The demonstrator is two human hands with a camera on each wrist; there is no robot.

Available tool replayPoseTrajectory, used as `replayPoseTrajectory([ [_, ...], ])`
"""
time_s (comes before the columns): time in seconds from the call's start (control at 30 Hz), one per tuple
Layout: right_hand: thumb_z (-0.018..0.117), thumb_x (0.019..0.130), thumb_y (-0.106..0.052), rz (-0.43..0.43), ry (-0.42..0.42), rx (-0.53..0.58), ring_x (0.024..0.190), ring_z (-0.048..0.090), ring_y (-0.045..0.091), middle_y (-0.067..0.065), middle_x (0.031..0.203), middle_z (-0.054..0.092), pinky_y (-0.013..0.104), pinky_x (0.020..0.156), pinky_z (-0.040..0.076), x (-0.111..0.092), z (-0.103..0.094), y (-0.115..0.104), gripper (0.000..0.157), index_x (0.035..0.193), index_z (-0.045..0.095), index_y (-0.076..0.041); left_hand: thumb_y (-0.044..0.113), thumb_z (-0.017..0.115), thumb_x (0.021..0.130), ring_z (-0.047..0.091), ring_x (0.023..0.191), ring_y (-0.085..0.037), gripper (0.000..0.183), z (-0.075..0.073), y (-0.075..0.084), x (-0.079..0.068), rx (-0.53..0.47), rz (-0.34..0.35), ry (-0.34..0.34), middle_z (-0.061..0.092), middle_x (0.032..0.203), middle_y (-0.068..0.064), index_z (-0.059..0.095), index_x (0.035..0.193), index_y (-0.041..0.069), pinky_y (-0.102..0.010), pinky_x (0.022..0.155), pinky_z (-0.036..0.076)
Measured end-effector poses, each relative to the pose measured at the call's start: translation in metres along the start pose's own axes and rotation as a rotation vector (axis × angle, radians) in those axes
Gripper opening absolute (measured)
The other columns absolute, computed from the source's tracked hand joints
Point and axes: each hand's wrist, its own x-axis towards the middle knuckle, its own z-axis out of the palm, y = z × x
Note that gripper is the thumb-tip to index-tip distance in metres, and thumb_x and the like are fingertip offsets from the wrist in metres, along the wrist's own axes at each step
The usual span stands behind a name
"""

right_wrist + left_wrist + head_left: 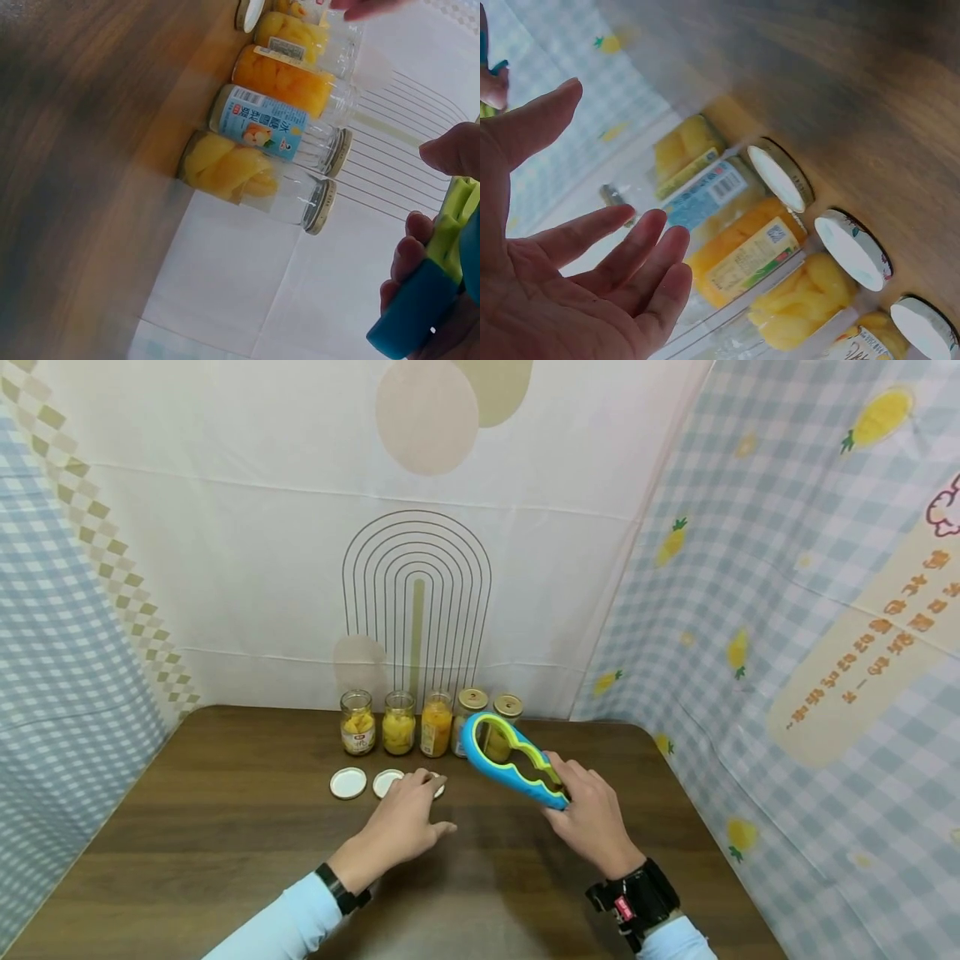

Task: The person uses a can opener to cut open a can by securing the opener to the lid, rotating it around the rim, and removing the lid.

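Observation:
My left hand (pixel 401 818) hovers above the table with fingers loosely extended and nothing in its grasp. Beneath it lie white-lined jar lids: one in full view (pixel 348 783), the other two partly covered by the hand in the head view. My right hand (pixel 592 814) grips one end of a blue and green jar opener (pixel 517 782), held in the air. Behind, three lidless glass jars hold yellow fruit (pixel 357 727), more yellow fruit (pixel 399 732) and orange fruit (pixel 437 727). To their right, a blue-labelled jar (pixel 262 124) and a yellow-fruit jar (pixel 225 169) wear gold lids.
The jars stand in a row near the back edge of the brown wooden table (pixel 202 827). A pale printed cloth (pixel 247 577) hangs behind it. Checked cloths hang on the left (pixel 67 635) and right (pixel 675 635).

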Motion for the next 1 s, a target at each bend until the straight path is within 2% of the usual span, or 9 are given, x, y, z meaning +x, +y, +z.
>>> replayPoseTrajectory([
  [0.23, 0.089, 0.078, -0.013, 0.031, -0.017, 0.002, 0.072, 0.047, 0.012, 0.000, 0.092, 0.067, 0.025, 0.066, 0.040, 0.002, -0.002, -0.001, 0.066, 0.139, 0.067, -0.010, 0.042, 0.087, 0.089, 0.064, 0.127, -0.041, 0.069, -0.004, 0.004, -0.018, -0.028, 0.028, 0.036, 0.066, 0.138, -0.017, 0.066, 0.141, 0.003, -0.057, 0.110, 0.047],
  [0.43, 0.090, 0.077, -0.013, 0.060, -0.032, -0.002, 0.073, 0.049, 0.013, 0.003, 0.095, 0.070, 0.028, 0.067, 0.042, -0.001, -0.001, 0.001, 0.068, 0.141, 0.066, -0.009, 0.040, 0.088, 0.088, 0.065, 0.118, -0.037, 0.065, -0.004, 0.001, -0.031, -0.034, 0.025, 0.077, 0.069, 0.128, -0.014, 0.068, 0.138, 0.004, -0.056, 0.109, 0.048],
  [0.67, 0.091, 0.076, -0.013, 0.058, -0.008, -0.009, 0.073, 0.051, 0.012, 0.001, 0.093, 0.069, 0.028, 0.066, 0.044, -0.004, 0.000, 0.004, 0.067, 0.139, 0.067, -0.011, 0.038, 0.088, 0.088, 0.066, 0.120, -0.037, 0.061, -0.004, -0.007, -0.033, -0.010, 0.008, 0.109, 0.070, 0.127, -0.015, 0.069, 0.135, 0.005, -0.056, 0.108, 0.049],
  [0.87, 0.091, 0.076, -0.014, 0.056, -0.007, -0.007, 0.072, 0.050, 0.011, 0.000, 0.092, 0.069, 0.028, 0.066, 0.043, -0.004, -0.001, 0.004, 0.067, 0.138, 0.067, -0.011, 0.038, 0.088, 0.089, 0.066, 0.120, -0.038, 0.060, -0.005, -0.007, -0.032, -0.004, 0.019, 0.113, 0.070, 0.127, -0.015, 0.069, 0.135, 0.004, -0.056, 0.108, 0.049],
  [1.0, 0.090, 0.076, -0.014, 0.063, -0.012, -0.005, 0.072, 0.050, 0.011, 0.000, 0.092, 0.068, 0.028, 0.066, 0.043, -0.004, -0.002, 0.004, 0.067, 0.139, 0.067, -0.012, 0.036, 0.089, 0.088, 0.066, 0.120, -0.038, 0.059, -0.005, -0.006, -0.030, 0.002, 0.032, 0.144, 0.070, 0.126, -0.015, 0.070, 0.133, 0.003, -0.056, 0.108, 0.049],
])
